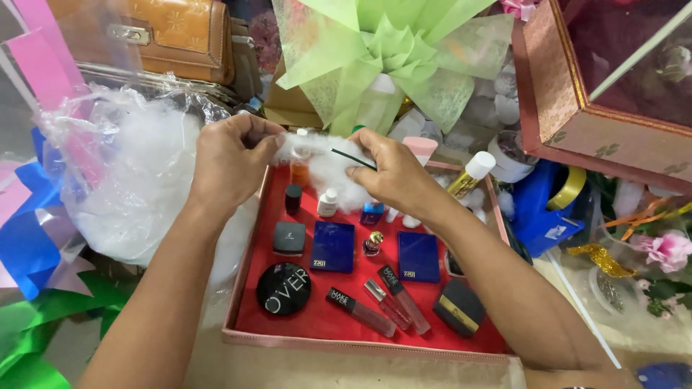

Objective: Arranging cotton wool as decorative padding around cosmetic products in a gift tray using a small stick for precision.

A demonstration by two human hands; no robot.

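Observation:
Both my hands are raised over the far end of a pink-rimmed tray (360,344) lined in red. My left hand (229,162) pinches one end of a tuft of white fluffy stuffing (324,167). My right hand (393,173) grips the other end together with a thin dark stick (353,159). Below the hands, cosmetics lie on the red lining: a round black compact (284,288), two blue square cases (333,246), slim tubes (360,310), small bottles and a black box (459,306).
A clear plastic bag (130,180) full of white stuffing sits to the left. Green wrapping with a bow (389,57) stands behind the tray, beside a tan handbag (180,36). A large pink box (577,108), a blue tape dispenser (540,209) and pink flowers (667,248) lie at the right.

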